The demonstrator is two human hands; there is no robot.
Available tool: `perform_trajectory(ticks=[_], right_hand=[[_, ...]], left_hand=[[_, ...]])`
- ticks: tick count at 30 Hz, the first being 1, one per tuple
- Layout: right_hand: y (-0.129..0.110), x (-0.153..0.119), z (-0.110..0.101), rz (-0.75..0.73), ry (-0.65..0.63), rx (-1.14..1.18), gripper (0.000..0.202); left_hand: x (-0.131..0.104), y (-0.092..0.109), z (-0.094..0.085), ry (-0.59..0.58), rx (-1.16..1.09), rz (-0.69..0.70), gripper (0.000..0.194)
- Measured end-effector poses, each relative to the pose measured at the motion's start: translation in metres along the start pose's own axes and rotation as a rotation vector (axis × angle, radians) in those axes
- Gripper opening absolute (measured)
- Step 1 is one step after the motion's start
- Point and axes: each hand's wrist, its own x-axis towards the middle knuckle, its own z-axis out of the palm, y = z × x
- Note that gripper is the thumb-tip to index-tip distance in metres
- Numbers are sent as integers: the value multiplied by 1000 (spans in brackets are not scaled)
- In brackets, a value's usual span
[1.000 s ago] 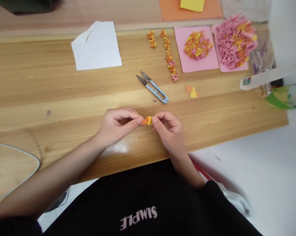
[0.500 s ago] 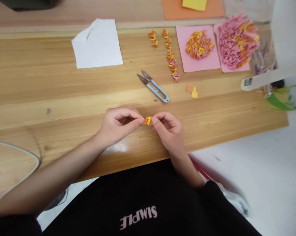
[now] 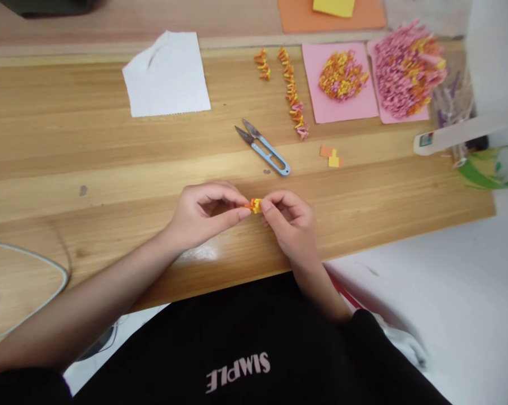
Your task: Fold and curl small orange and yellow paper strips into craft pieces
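So the biggest thing here is the wood-grain tabletop [image 3: 110,152]. On it there's a torn-cornered white sheet [image 3: 169,79], then a big loose pink, orange and yellow heap of little folded-looking bits [image 3: 401,79]. That one's piled right past its backing, so a sleeve bump could probably spill it. Beside it, a flat pink square [image 3: 336,112] carries a smaller mixed heap [image 3: 343,77].

Left hand [image 3: 207,214] and right hand [image 3: 290,216] face each other, thumb and forefinger pinching on both. Just beyond them lie blue-handled metal snips [image 3: 257,144], blades apart and pointing away; a careless reach could mean a nick.

Next, a long line of orange, yellow and pink pieces [image 3: 291,87], a shorter orange-yellow line [image 3: 263,64], and flat orange-yellow scraps [image 3: 333,161]. Tiniest: the orange-and-yellow folded piece [image 3: 256,206] between the two hands' fingertips. Squeeze too hard or pull unevenly and I'd expect creasing or slipping.
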Motion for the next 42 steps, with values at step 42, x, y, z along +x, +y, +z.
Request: perform_trajectory(ticks=[42], right_hand=[[3, -4, -4, -90, -68, -20, 6]], left_hand=[[3, -3, -1, -30, 29, 36, 19]])
